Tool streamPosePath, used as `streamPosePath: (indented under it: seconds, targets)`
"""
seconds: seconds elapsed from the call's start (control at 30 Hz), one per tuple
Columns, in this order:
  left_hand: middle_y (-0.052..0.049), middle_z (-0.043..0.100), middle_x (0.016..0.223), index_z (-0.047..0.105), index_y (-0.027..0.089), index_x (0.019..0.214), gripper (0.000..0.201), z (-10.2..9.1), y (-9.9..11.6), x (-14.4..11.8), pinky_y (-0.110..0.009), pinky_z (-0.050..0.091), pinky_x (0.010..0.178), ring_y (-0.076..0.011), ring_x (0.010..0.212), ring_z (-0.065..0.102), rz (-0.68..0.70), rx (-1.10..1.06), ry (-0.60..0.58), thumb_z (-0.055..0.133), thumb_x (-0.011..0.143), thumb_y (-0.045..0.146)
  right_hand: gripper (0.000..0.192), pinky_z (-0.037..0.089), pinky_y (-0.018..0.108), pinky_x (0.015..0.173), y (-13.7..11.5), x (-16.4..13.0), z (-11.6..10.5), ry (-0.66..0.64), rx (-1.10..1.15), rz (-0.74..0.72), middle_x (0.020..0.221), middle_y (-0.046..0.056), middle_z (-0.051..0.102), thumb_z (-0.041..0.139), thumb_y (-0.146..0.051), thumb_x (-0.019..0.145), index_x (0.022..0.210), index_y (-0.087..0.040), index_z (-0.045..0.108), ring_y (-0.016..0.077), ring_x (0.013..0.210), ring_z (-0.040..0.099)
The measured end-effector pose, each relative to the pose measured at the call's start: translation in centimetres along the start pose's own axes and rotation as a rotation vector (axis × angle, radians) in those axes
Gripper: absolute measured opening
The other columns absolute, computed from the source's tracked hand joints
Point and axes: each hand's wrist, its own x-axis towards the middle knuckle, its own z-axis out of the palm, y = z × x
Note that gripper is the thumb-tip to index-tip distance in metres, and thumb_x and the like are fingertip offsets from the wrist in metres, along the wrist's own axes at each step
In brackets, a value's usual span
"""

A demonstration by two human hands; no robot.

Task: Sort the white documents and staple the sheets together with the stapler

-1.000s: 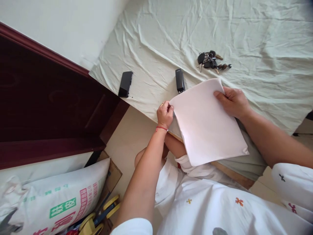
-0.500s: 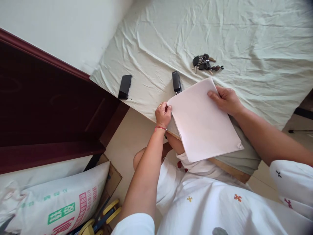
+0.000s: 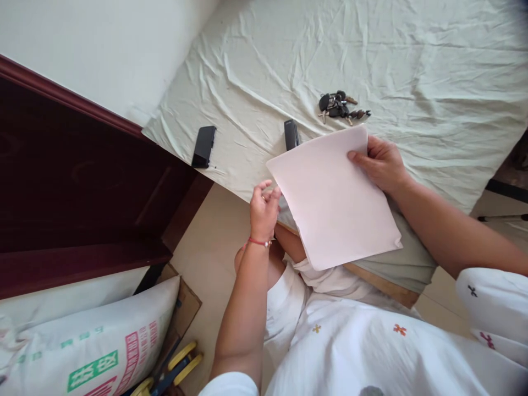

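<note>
A stack of white paper [image 3: 334, 198] lies tilted over the near edge of the table, its lower right corner slightly folded. My right hand [image 3: 381, 162] grips its upper right edge, thumb on top and the fingers underneath, mostly hidden. Beside the left edge of the sheets is my left hand [image 3: 264, 209], loosely curled with its fingers apart and holding nothing; the fingertips are close to the paper's edge. Just beyond the paper, a black stapler [image 3: 291, 135] is partly covered by it. A bunch of keys [image 3: 339, 105] rests farther back.
A black phone [image 3: 204, 147] lies near the left edge of the cloth-covered table [image 3: 256, 71]. Dark red wooden furniture [image 3: 82, 176] stands at left. Below it are a printed white sack [image 3: 103, 335] and a yellow-and-blue wheeled item [image 3: 181, 363].
My left hand has let go of the paper's upper left corner and moved down and left, its fingers loosening. The paper's freed corner now covers more of the stapler. My right hand keeps its grip.
</note>
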Motion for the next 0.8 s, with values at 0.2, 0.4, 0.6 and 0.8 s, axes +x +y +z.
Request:
streamPosePath:
  seconds: [0.2,0.4,0.6,0.8]
  targets:
    - [0.007,0.056,0.061,0.068,0.018,0.095,0.064,0.1,-0.3,-8.7,-0.020,0.023,0.042,-0.0033,0.044,0.032,-0.329,-0.218,-0.117,0.092,0.062,0.067,0.030,0.061,0.034,0.071,0.3,0.0,0.3,0.069,0.016,0.000,0.105,0.005,0.079,0.078,-0.041,0.087,0.113,-0.026,0.075,0.0261,0.098,0.075]
    - [0.009,0.038,0.049,0.061,0.018,0.067,0.056,0.4,-2.4,-11.2,-0.020,0.018,0.043,-0.0031,0.043,0.026,-0.421,-0.224,-0.195,0.090,0.064,0.065,0.025,0.058,0.031,0.068,0.7,0.2,0.4,0.009,0.040,-0.083,0.095,0.003,0.077,0.078,-0.041,0.085,0.105,-0.026,0.074,0.0206,0.083,0.072]
    - [0.009,0.038,0.051,0.058,0.017,0.061,0.059,0.5,-2.6,-12.5,-0.019,0.015,0.042,-0.0018,0.043,0.023,-0.468,-0.248,-0.135,0.094,0.058,0.063,0.016,0.047,0.026,0.061,1.1,0.7,0.1,-0.026,-0.164,-0.188,0.080,0.000,0.064,0.077,-0.035,0.081,0.088,-0.024,0.069,0.0173,0.075,0.060]
    - [0.009,0.036,0.050,0.058,0.017,0.061,0.066,0.7,-3.6,-14.3,-0.020,0.013,0.044,-0.0021,0.044,0.024,-0.508,-0.214,-0.183,0.092,0.056,0.073,0.015,0.039,0.026,0.057,1.4,1.0,0.0,-0.064,-0.247,-0.190,0.070,-0.001,0.054,0.075,-0.036,0.081,0.086,-0.024,0.068,0.0155,0.068,0.050]
